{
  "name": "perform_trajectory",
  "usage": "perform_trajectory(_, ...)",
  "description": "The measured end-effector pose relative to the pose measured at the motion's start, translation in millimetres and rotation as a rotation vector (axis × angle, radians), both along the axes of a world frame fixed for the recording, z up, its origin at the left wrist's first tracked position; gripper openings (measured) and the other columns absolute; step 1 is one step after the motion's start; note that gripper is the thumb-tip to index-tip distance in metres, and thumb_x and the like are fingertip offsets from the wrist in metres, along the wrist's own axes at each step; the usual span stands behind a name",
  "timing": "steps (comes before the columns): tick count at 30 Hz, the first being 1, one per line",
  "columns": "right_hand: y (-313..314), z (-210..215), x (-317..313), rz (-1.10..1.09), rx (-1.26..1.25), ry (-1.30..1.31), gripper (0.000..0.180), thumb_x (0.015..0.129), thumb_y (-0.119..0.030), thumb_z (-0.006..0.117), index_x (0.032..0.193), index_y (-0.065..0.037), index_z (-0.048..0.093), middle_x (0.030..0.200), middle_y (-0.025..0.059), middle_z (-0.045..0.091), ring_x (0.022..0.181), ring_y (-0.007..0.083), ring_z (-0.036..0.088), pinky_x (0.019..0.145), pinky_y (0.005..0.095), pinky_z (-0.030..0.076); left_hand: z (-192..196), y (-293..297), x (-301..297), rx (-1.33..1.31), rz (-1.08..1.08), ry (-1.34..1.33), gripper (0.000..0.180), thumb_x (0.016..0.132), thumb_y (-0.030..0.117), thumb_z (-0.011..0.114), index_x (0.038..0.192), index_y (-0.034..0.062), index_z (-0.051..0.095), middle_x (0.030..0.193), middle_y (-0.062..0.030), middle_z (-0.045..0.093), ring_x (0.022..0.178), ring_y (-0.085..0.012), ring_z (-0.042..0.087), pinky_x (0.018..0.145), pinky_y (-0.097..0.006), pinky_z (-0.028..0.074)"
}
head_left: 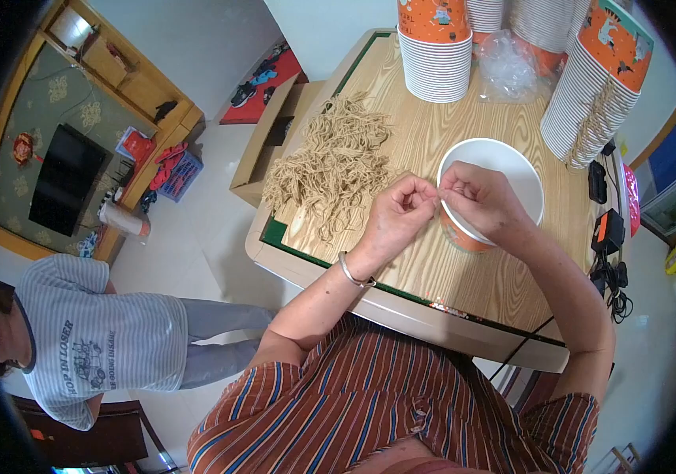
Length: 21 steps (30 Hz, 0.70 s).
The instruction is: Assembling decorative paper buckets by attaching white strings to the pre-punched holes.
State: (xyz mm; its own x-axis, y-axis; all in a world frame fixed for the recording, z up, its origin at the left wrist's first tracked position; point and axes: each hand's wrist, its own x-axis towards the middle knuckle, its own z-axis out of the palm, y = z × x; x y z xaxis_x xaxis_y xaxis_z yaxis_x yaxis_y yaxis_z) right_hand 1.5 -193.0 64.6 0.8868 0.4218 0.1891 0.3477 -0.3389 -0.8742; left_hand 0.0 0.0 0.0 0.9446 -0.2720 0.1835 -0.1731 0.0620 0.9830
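Observation:
My left hand [402, 212] and my right hand [482, 199] meet fingertip to fingertip, each closed in a pinch. Whatever lies between the fingertips is too small to make out. Right beneath them stands an upright paper tub [524, 170], white inside and orange outside; my right hand covers part of its rim. To the left of my left hand, a loose heap of tan twine strands [326, 162] is spread on the wood-grain table [433, 280].
Nested stacks of orange-and-white paper tubs [436, 67] line the table's far side. Twine strands hang on the tilted right stack [591, 103]. A clear plastic bag [508, 67] lies between stacks. Black adapters and cables [608, 237] sit at the right edge. Another person [109, 332] stands at left.

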Motion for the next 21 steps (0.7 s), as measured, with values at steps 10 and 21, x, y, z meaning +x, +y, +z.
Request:
perform_trajectory(10, 5.4, 9.8, -7.9, -0.015, -0.032, -0.022, 0.01, 0.089, -0.009, 0.065, 0.087, -0.001, 0.06, 0.064, 0.008, 0.056, 0.058, 0.0139, 0.053, 0.055, 0.0317, 0.043, 11.3, -6.8, -8.0, 0.131, 0.097, -0.181, 0.004, 0.088, 0.002, 0.065, 0.091, 0.0021, 0.063, 0.086, 0.0032, 0.058, 0.076, -0.0039, 0.055, 0.071, -0.021, 0.045)
perform_trajectory(21, -0.3, 12.3, -2.6, -0.046, -0.055, -0.035, 0.013, 0.089, -0.012, 0.064, 0.087, 0.0, 0.061, 0.069, 0.0089, 0.061, 0.064, 0.0149, 0.057, 0.062, 0.0308, 0.047, 1.9, -5.0, -12.8, -0.008, 0.062, -0.034, 0.011, 0.094, 0.004, 0.065, 0.103, 0.0028, 0.061, 0.09, 0.0032, 0.061, 0.076, -0.0019, 0.055, 0.069, -0.017, 0.047)
